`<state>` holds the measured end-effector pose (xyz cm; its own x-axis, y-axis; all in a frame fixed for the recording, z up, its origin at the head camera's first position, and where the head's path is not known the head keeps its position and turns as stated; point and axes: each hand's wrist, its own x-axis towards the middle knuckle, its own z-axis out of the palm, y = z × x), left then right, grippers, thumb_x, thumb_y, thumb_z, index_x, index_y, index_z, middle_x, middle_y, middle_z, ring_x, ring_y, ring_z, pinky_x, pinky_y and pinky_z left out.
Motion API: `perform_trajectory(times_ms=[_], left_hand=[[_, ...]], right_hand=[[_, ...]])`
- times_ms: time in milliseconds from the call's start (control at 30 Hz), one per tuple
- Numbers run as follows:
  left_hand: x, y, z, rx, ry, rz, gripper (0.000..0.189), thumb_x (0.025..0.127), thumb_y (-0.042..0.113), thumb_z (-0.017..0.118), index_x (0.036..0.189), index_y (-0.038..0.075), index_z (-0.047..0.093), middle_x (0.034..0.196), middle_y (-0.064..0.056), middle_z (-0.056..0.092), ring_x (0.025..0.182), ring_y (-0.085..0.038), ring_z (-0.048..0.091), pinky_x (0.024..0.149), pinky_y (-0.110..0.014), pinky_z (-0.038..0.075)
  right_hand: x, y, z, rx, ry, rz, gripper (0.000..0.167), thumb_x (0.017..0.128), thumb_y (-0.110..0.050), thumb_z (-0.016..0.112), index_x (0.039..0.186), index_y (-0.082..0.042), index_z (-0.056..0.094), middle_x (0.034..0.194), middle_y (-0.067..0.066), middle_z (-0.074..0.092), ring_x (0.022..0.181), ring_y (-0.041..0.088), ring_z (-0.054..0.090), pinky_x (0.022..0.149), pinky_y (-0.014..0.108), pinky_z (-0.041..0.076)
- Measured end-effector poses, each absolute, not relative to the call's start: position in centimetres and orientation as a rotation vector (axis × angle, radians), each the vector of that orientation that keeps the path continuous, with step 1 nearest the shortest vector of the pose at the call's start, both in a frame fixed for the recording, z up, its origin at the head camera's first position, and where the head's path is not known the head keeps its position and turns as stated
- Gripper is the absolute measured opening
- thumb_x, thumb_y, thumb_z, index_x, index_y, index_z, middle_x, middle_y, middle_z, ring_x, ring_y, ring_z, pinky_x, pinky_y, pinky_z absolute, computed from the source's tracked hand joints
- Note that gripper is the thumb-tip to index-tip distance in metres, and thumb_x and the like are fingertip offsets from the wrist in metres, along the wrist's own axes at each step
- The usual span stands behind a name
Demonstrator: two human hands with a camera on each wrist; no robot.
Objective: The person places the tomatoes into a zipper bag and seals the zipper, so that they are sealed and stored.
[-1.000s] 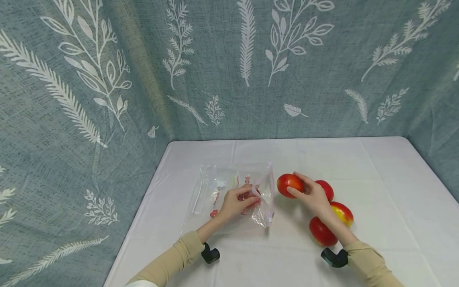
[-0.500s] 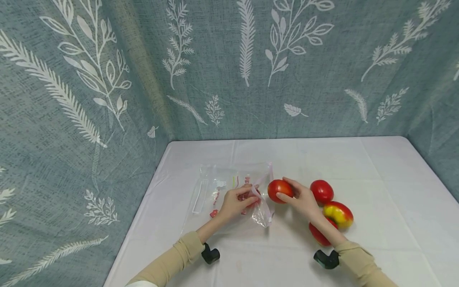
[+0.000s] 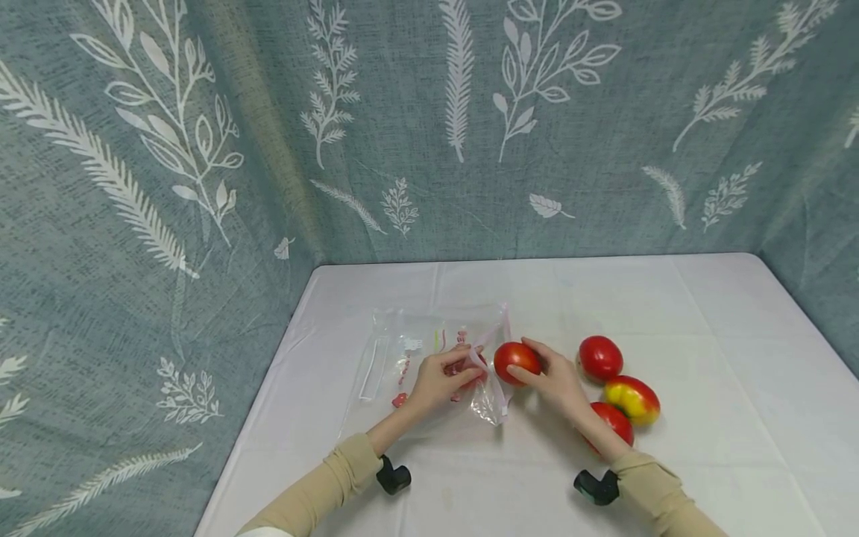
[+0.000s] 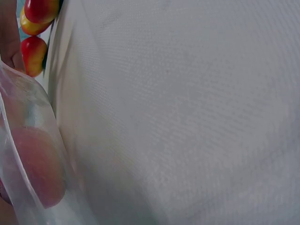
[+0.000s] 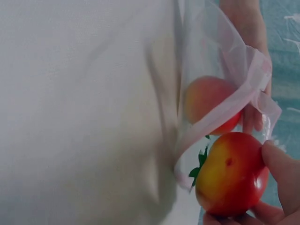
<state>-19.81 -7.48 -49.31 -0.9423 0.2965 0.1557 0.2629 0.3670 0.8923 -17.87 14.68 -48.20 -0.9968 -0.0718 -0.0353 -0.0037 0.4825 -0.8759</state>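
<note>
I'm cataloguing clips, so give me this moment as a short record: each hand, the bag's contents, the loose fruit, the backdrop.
Left hand: pinches the clear plastic bag near its mouth
Right hand: holds a red fruit at that mouth
Bag contents: another fruit shows through the plastic
Loose fruit: three, on the white table
Backdrop: blue-green cloth, white leaf prints

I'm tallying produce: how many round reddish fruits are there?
5: three fruits on the white table, one in the right hand, one inside the clear plastic bag; more may hide there.
</note>
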Motion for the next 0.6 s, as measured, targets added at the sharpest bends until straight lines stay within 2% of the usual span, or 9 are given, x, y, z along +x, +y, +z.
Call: perform_trajectory(times_ms=[233,333,600], left_hand=[[-18.2,-6.9,-45.6,0.524,2.562,1.662,0.036,0.082,0.005,0.071,0.118,-0.001,0.065,0.124,-0.021,0.062,0.127,-0.034,0.050,0.092,-0.040,0.050],[-18.3,-6.8,-45.6,0.526,2.568,1.666,0.036,0.082,0.005,0.071,0.117,-0.001,0.066,0.122,-0.019,0.063,0.126,-0.033,0.051,0.088,-0.038,0.053],[-18.2,-6.6,-45.4,0.523,2.567,1.664,0.036,0.082,0.004,0.071,0.117,-0.002,0.065,0.123,-0.021,0.062,0.126,-0.034,0.050,0.095,-0.043,0.048]], right_hand=[[-17.9,14.0,-48.7,-0.039,2.686,-1.520,0.063,0.084,-0.029,0.071,0.138,-0.005,0.048,0.135,0.019,0.054,0.116,0.035,0.055,0.096,0.048,0.048],[-17.9,13.7,-49.0,-0.039,2.691,-1.508,0.062,0.084,-0.027,0.071,0.137,-0.005,0.048,0.133,0.019,0.055,0.114,0.034,0.056,0.095,0.048,0.048],[-18.3,13.5,-49.4,-0.019,2.704,-1.499,0.062,0.084,-0.026,0.072,0.138,-0.006,0.048,0.133,0.019,0.056,0.114,0.034,0.056,0.096,0.047,0.048]])
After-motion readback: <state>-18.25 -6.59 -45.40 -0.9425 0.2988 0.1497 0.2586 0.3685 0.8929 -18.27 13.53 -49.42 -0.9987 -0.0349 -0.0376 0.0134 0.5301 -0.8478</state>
